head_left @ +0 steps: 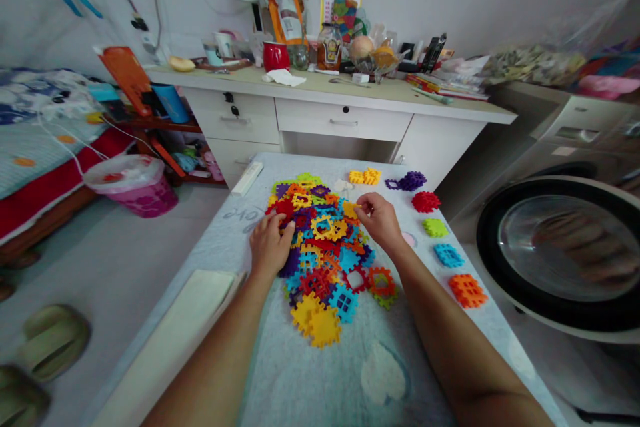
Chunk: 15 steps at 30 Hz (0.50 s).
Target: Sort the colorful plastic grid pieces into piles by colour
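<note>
A heap of flat, toothed plastic building tiles [325,260] in yellow, red, blue, orange and purple lies on a low table covered with a grey-blue cloth [320,373]. My left hand [270,243] rests on the heap's left edge, fingers curled onto the tiles. My right hand [379,217] is at the heap's upper right, pinching a yellow tile [351,209]. Sorted tiles lie apart on the right: yellow [365,177], purple [411,181], red [425,201], green [435,227], blue [449,255], orange [467,290].
A white desk [345,110] cluttered with cups, bottles and bags stands behind the table. A washing machine door [565,253] is at the right. A pink bin [133,183] and a bed [40,140] are at the left. Slippers [50,340] lie on the floor.
</note>
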Each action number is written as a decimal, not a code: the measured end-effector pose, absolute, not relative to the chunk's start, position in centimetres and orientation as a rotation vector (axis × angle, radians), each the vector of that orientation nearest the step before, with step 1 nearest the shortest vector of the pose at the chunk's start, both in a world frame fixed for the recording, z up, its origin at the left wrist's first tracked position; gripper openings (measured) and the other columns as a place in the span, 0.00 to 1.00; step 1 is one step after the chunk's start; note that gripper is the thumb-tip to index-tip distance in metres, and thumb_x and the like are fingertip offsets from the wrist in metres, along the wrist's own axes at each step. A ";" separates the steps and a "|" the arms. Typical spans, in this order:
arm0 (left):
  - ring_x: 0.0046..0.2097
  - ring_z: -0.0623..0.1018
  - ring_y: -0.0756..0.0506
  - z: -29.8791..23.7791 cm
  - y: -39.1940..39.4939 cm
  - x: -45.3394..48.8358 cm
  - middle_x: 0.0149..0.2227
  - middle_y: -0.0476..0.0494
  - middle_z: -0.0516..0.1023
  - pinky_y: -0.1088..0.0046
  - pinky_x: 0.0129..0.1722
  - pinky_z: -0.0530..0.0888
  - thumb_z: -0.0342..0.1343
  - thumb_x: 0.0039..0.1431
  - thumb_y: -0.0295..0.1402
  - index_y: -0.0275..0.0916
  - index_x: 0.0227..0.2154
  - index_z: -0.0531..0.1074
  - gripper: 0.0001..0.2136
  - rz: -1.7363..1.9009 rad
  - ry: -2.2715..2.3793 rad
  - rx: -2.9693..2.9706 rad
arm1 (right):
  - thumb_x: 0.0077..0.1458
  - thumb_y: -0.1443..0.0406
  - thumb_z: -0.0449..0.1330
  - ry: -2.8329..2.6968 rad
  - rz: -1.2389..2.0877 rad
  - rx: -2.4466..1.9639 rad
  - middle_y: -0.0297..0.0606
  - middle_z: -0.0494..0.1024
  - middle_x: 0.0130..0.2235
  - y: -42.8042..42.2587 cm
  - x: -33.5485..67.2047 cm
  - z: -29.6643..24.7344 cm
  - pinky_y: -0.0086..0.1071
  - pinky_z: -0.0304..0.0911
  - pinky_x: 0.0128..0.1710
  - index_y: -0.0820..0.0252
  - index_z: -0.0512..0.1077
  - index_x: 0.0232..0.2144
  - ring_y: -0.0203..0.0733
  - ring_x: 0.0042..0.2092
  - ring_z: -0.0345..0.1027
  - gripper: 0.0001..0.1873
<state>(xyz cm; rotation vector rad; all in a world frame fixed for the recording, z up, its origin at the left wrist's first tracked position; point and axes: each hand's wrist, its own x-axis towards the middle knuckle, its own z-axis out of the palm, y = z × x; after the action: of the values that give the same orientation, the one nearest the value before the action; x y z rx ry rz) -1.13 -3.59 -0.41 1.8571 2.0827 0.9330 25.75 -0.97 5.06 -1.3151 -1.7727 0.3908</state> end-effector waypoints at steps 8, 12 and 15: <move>0.60 0.69 0.36 -0.6 -3.5 -1.3 0.58 0.37 0.72 0.52 0.61 0.64 0.46 0.65 0.45 0.41 0.52 0.72 0.20 0.945 2.079 1.863 | 0.51 0.66 0.60 -2.118 0.542 -1.209 0.39 0.75 0.41 -1.3 26.6 5.6 0.38 0.65 0.45 0.58 0.73 0.42 0.43 0.43 0.69 0.14; 0.60 0.69 0.36 -0.6 -3.5 -1.3 0.58 0.37 0.72 0.52 0.61 0.64 0.46 0.66 0.45 0.41 0.53 0.72 0.20 0.940 2.079 1.873 | 0.46 0.69 0.61 -2.253 0.611 -1.202 0.44 0.73 0.54 -0.9 28.0 5.2 0.48 0.60 0.58 0.58 0.71 0.53 0.50 0.55 0.66 0.28; 0.60 0.69 0.36 -0.5 -3.5 -1.3 0.57 0.37 0.72 0.53 0.61 0.64 0.45 0.66 0.45 0.42 0.52 0.72 0.20 0.944 2.076 1.881 | 0.48 0.69 0.62 -2.289 0.730 -1.198 0.44 0.74 0.56 -0.5 28.4 4.7 0.49 0.58 0.60 0.56 0.70 0.55 0.50 0.57 0.66 0.29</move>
<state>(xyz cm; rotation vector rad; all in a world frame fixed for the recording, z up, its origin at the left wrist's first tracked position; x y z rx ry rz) -1.25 -3.51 -0.53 1.8810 2.0762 0.9435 28.36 -0.52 4.74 -1.1981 -2.2891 0.7296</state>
